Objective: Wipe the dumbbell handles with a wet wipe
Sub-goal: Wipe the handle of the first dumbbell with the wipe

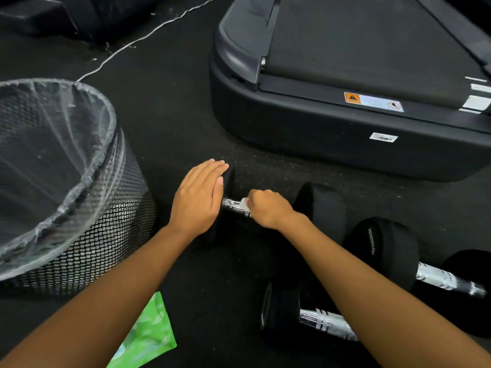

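Observation:
A black dumbbell lies on the dark floor with its chrome handle [233, 204] showing between my hands. My left hand [198, 199] rests flat, fingers straight, on the dumbbell's left head [229, 179]. My right hand [268, 208] grips the handle with a white wet wipe [244, 202] wrapped under its fingers. The right head [322, 208] stands just beyond my right wrist. Two more black dumbbells lie to the right, one with handle [446, 280], the other nearer with handle [326, 324] partly hidden by my right forearm.
A black mesh bin [101, 251] with a clear liner stands at the left. A green wipes pack [148, 335] lies near the bottom edge. A treadmill base [318, 128] fills the upper right. A white cable [138, 39] runs across the floor behind.

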A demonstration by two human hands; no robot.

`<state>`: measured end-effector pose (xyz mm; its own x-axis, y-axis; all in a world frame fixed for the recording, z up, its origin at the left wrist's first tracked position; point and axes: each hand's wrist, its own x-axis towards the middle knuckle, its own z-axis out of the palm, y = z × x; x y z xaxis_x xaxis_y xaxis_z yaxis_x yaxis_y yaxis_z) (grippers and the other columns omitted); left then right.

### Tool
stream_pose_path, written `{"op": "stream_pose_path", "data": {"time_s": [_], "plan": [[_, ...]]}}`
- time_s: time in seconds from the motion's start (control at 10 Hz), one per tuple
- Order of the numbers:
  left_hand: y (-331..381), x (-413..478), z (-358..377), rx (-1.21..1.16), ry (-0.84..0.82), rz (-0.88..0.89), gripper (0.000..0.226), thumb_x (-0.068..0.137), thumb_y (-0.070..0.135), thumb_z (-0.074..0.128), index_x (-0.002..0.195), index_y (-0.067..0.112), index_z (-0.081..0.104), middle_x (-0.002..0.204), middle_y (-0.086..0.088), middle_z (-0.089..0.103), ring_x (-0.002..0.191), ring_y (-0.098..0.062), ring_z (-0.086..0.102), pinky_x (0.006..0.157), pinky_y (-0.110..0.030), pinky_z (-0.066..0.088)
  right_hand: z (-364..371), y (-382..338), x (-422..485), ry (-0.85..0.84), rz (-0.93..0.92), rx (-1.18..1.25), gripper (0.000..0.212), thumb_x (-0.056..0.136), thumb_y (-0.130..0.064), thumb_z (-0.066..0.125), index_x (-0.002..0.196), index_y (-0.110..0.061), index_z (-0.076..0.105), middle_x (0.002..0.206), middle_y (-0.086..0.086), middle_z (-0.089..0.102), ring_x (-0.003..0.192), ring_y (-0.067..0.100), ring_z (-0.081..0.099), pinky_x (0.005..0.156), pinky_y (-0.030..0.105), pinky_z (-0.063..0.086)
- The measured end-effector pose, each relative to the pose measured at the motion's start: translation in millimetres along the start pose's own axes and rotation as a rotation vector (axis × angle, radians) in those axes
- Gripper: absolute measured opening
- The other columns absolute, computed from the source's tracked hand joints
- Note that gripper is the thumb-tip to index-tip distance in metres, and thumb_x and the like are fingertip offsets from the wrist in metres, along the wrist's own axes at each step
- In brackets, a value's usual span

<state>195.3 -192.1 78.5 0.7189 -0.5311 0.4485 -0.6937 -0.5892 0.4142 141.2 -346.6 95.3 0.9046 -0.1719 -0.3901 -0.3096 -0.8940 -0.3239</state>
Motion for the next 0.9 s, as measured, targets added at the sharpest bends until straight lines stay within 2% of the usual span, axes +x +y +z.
{"op": "stream_pose_path", "data": {"time_s": [0.1,0.2,0.3,0.4,0.6,0.7,0.8,0.9], "plan": [[0.6,-0.9,-0.5,0.01,-0.006,-0.002,0.044,0.096,0.024,0.028,0.126,0.006,0.056,0.128,-0.007,0.057,0.127,-0.018,0.045,0.109,-0.029,0.028,9.1,-10.2,2.6,-0.021,-0.083,0.153,0.03,0.098,-0.021,0.041,0.125,-0.012,0.048,0.122,0.014,0.058,0.11,0.029,0.055,0.092,0.04,0.044],[0.0,-2.2,-0.5,0.0,-0.007,-0.006,0.044,0.096,0.024,0.028,0.126,0.006,0.056,0.129,-0.006,0.057,0.127,-0.017,0.044,0.109,-0.029,0.028,7.7,-0.8,-0.5,-0.025,-0.118,0.189,0.032,0.096,-0.021,0.047,0.127,-0.016,0.048,0.125,0.01,0.056,0.113,0.024,0.054,0.096,0.04,0.044],[-1.1,-2.1,0.3,-0.002,-0.003,0.0,0.044,0.096,0.025,0.028,0.126,0.007,0.056,0.129,-0.005,0.057,0.127,-0.016,0.044,0.11,-0.027,0.026,0.5,12.8,-1.6,-0.048,-0.038,0.151,0.028,0.099,-0.028,0.039,0.118,-0.013,0.054,0.115,0.012,0.06,0.102,0.025,0.056,0.086,0.037,0.045],[-1.1,-1.5,1.1,0.0,-0.004,0.001,0.044,0.096,0.025,0.028,0.126,0.007,0.056,0.129,-0.005,0.057,0.127,-0.016,0.044,0.11,-0.027,0.026,-1.2,8.2,1.2,-0.053,0.009,0.036,0.031,0.099,-0.029,0.035,0.11,-0.008,0.055,0.114,0.015,0.059,0.103,0.031,0.056,0.083,0.037,0.042],[-0.4,-0.8,0.6,0.008,-0.004,-0.008,0.044,0.096,0.024,0.028,0.126,0.007,0.055,0.129,-0.006,0.057,0.127,-0.017,0.044,0.109,-0.026,0.025,10.4,-14.0,7.4,-0.05,-0.089,0.211,0.033,0.098,-0.017,0.04,0.129,-0.009,0.047,0.127,0.015,0.055,0.116,0.029,0.052,0.098,0.042,0.042],[-0.9,-2.0,0.0,0.006,0.004,0.001,0.044,0.096,0.023,0.028,0.126,0.006,0.056,0.129,-0.006,0.057,0.127,-0.017,0.044,0.109,-0.029,0.027,6.3,-1.6,-0.2,-0.021,-0.129,0.252,0.035,0.092,-0.01,0.051,0.127,-0.015,0.049,0.128,0.009,0.054,0.115,0.024,0.052,0.098,0.038,0.042],[-0.6,-2.4,0.2,0.008,0.002,0.005,0.044,0.096,0.023,0.029,0.126,0.006,0.056,0.128,-0.006,0.057,0.127,-0.017,0.045,0.109,-0.028,0.027,-0.8,14.0,-5.2,-0.023,-0.101,0.208,0.034,0.092,-0.013,0.054,0.125,-0.016,0.051,0.126,0.007,0.054,0.112,0.022,0.053,0.095,0.034,0.043],[0.1,-1.6,0.8,0.001,0.005,0.007,0.044,0.096,0.024,0.028,0.126,0.007,0.056,0.128,-0.006,0.057,0.127,-0.017,0.045,0.109,-0.028,0.028,-0.6,9.1,-2.0,-0.037,-0.028,0.174,0.031,0.096,-0.022,0.046,0.125,-0.013,0.052,0.123,0.012,0.057,0.11,0.027,0.055,0.093,0.038,0.045]]}}
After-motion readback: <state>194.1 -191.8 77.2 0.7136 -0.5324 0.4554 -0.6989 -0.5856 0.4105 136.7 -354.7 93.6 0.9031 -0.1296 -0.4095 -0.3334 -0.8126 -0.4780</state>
